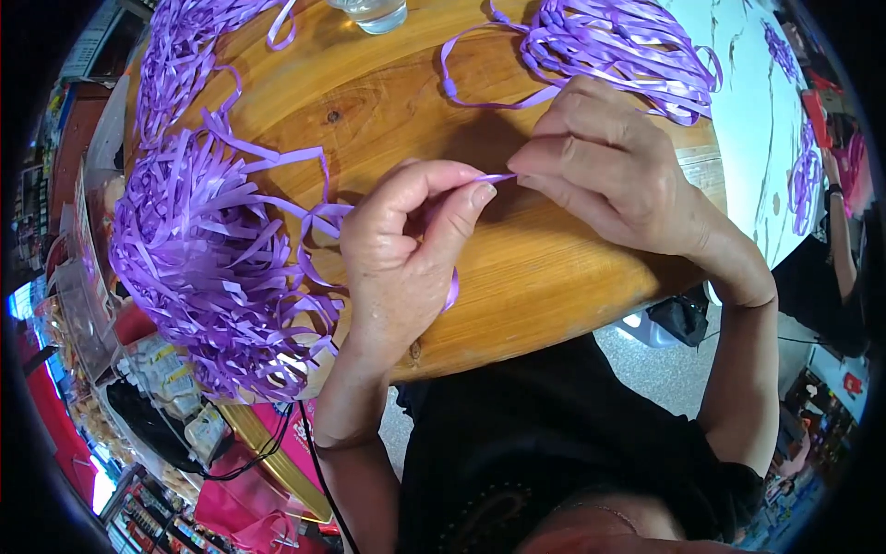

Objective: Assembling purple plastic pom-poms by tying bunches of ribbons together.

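Observation:
A narrow purple ribbon (498,177) runs between the fingertips of my two hands over the wooden table. My left hand (399,242) pinches it between thumb and forefinger, and a tail of ribbon shows below that palm. Fingers pressed together, my right hand (616,171) grips the ribbon's other side close by; its fingers hide the end. To the left lies a big loose pile of purple ribbons (189,245), with loops trailing toward my left hand. Beyond my right hand rests a bundle of purple ribbons (618,51) with small knots along some strands.
A clear glass (374,14) stands at the far edge of view on the round wooden table (360,115). At right is a white marbled table (752,148) with more purple ribbons (806,180) and another person's arm (840,235). A black cable (318,462) hangs near my left forearm.

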Tool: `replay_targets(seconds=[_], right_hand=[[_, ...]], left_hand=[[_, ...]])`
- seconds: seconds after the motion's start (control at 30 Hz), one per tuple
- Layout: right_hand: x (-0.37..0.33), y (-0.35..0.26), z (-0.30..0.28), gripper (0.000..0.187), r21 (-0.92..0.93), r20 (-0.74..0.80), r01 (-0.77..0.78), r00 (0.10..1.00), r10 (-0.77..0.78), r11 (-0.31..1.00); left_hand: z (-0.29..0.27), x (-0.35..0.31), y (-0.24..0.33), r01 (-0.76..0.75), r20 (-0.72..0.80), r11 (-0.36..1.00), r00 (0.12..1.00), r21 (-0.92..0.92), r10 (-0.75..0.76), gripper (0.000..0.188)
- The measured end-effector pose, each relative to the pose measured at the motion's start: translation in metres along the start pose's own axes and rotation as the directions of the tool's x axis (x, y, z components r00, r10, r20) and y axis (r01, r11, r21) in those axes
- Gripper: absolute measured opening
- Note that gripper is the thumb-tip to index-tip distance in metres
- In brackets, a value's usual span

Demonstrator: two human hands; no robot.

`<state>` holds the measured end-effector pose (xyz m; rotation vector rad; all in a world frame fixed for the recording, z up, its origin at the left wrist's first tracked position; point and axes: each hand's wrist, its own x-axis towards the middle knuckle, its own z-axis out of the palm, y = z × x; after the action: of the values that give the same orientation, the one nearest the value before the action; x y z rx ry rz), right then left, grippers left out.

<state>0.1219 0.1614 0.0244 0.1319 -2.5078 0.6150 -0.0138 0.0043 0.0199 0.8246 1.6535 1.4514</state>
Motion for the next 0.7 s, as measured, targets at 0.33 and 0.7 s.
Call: replay_targets(seconds=[0.33, 0.7], right_hand=[[-0.010, -0.008, 0.013, 0.022, 0.904, 0.390, -0.425, 0.769, 0.507, -0.051], [-0.002, -0.008, 0.019, 0.023, 0.880, 0.219, -0.408, 0.803, 0.555, 0.244]], left_hand=[[0.007, 0.010, -0.016, 0.102, 0.095, 0.757, 0.994, -0.645, -0.053, 0.014], [0.036, 0.006, -0.022, -0.161, -0.159, 0.850, 0.983, -0.502, 0.093, 0.013]])
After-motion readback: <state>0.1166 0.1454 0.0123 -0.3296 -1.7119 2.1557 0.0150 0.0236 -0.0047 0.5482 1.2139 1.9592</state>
